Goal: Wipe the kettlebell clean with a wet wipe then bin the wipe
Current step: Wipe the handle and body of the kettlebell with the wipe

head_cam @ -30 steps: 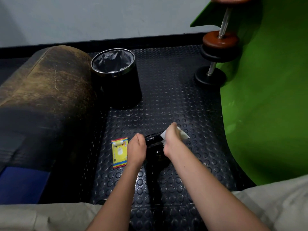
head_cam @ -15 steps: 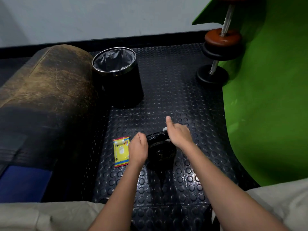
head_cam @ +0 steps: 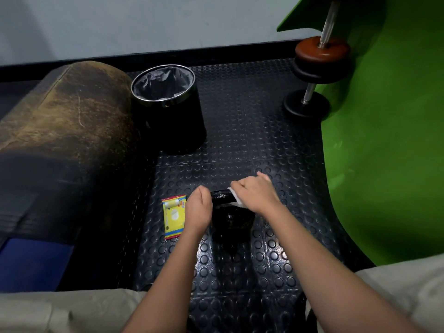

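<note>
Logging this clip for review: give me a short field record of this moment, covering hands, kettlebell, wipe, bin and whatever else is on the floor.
left hand: grips the left end of the kettlebell handle
right hand: presses the wipe on the handle's right end
kettlebell: black, upright on the studded mat
bin: lined, open, beyond the kettlebell to the left; wipe not yet binned
wipe pack: yellow, flat on the mat, left of the left hand
dumbbell: far right, leaning by the green sheet

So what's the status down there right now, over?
Left hand grips kettlebell handle. Right hand presses white wipe on the handle's other end. Bin stands beyond, nothing blocking the way to it.
</note>
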Available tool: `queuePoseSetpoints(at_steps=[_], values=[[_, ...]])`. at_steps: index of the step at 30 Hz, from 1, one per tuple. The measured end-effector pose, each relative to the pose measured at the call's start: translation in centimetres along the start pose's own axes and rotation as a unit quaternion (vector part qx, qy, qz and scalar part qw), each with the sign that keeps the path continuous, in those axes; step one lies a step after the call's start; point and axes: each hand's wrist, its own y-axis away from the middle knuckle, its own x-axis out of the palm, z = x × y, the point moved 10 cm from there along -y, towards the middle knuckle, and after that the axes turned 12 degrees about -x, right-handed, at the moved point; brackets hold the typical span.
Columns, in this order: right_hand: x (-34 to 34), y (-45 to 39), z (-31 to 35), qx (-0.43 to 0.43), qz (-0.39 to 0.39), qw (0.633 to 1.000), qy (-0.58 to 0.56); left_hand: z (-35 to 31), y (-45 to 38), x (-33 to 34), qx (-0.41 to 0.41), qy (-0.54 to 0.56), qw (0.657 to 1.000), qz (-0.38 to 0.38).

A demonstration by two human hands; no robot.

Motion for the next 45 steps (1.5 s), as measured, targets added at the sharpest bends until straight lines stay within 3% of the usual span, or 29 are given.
queuePoseSetpoints(at_steps=[4,7,10,17,23,30,37,40,45], values=[[0.9,1.9,-4.9,0.14,-0.002,0.978,-0.156,-0.4,-0.8,0.4,0.013,0.0,1.0,0.012],[1.8,1.6,-4.7,0.19,0.064,0.962,-0.183,-0.7,-1.0,0.6,0.021,-0.006,1.0,0.011],[2.2,0.4,-2.1,0.167,0.15,0.969,-0.105,-0.2,-1.2,0.6,0.014,0.002,1.0,0.006],[2.5,-1.0,2.2,0.085,0.174,0.981,-0.022,-0.2,-0.9,0.7,0.028,0.002,1.0,0.011],[2.3,-0.8,3.1,0.054,0.145,0.987,-0.05,-0.2,-0.9,0.6,0.024,0.025,0.999,0.013],[-0.8,0.8,0.8,0.073,0.043,0.982,-0.168,0.2,-0.8,0.3,-0.004,0.037,0.999,0.009],[-2.5,1.3,-0.3,0.094,-0.031,0.992,-0.078,0.7,-1.0,0.4,-0.029,0.072,0.997,0.014],[-0.8,0.7,2.3,0.04,-0.011,0.998,0.036,1.7,-1.1,0.5,-0.084,0.142,0.986,0.029],[0.6,-0.2,5.2,-0.034,-0.042,0.989,0.139,3.5,-1.4,1.5,-0.177,0.268,0.944,0.076]])
